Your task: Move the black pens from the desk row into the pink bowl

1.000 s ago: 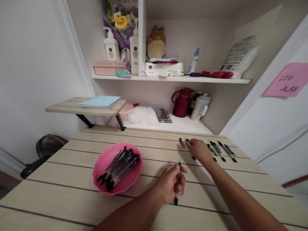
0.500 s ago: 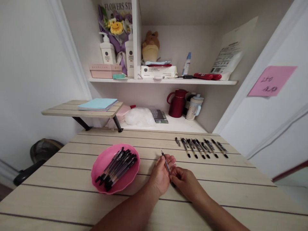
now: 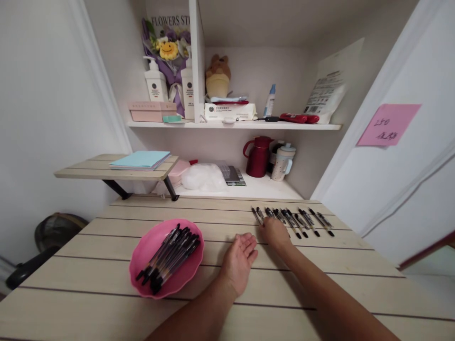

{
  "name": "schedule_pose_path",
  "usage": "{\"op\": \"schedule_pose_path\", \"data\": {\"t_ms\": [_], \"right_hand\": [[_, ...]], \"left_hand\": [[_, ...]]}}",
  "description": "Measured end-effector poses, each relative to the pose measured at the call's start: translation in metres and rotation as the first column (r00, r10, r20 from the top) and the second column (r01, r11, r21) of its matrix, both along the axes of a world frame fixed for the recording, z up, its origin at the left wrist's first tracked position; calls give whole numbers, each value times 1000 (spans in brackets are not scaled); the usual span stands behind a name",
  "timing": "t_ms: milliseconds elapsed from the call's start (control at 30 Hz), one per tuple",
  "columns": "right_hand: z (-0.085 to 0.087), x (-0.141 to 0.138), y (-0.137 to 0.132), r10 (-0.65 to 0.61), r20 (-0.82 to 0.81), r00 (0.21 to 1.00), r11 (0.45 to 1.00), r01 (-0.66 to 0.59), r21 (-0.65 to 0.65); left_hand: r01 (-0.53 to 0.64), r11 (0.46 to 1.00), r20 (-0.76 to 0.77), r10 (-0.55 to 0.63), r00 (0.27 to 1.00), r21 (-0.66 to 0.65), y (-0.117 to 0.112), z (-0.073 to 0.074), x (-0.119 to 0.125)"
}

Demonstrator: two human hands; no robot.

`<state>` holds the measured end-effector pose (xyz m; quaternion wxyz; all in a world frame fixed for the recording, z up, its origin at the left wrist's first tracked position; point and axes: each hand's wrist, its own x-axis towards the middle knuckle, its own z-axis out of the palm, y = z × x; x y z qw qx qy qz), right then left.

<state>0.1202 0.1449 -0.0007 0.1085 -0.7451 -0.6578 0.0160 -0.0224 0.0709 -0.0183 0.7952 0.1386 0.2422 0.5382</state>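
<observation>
My right hand [image 3: 276,236] is closed on a slim gel pen [image 3: 255,216] at the left end of the row, by the far side of the table. The pen's far end shows past my fingers; its near end is hidden. My left hand [image 3: 239,261] rests palm up with its fingers stretched out, holding nothing. To its left stands a pink scalloped bowl [image 3: 135,255] with a heap of black-capped gel pens [image 3: 174,255] in it. Beside my right hand lie several more pens [image 3: 302,222], side by side, with short black pieces next to them.
A small raised shelf [image 3: 85,166] with a stack of coloured paper [image 3: 142,160] stands at the back left. Behind the table are a plastic bag [image 3: 204,177], a red thermos jug [image 3: 258,157] and a pale cup [image 3: 283,163]. A pink note [image 3: 389,124] hangs on the right wall.
My right hand has moved the pen away from my left hand, forward to the left end of the row. The left hand has let go and opened. The view has shifted slightly.
</observation>
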Motion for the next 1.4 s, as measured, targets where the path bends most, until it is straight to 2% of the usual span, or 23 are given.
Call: {"op": "schedule_pose_path", "data": {"t_ms": [533,967,1100,1267,1400], "right_hand": [[-4,8,9,-53,-8,999,997,53,-60],[0,5,4,-78,-13,997,997,78,-28],[5,4,-14,-50,-18,999,999,50,8],[6,-4,-60,78,-54,995,996,-80,-30],[2,-18,-96,163,-101,981,985,-169,-47]], "left_hand": [[17,999,-24,-15,1000,48,-2,0,1],[15,998,-21,-13,1000,57,-1,-2,1],[13,999,-15,-13,1000,52,-1,-2,1],[-1,998,-34,3,999,67,-3,1,-1],[2,988,-94,12,996,152,-8,4,-3]]}}
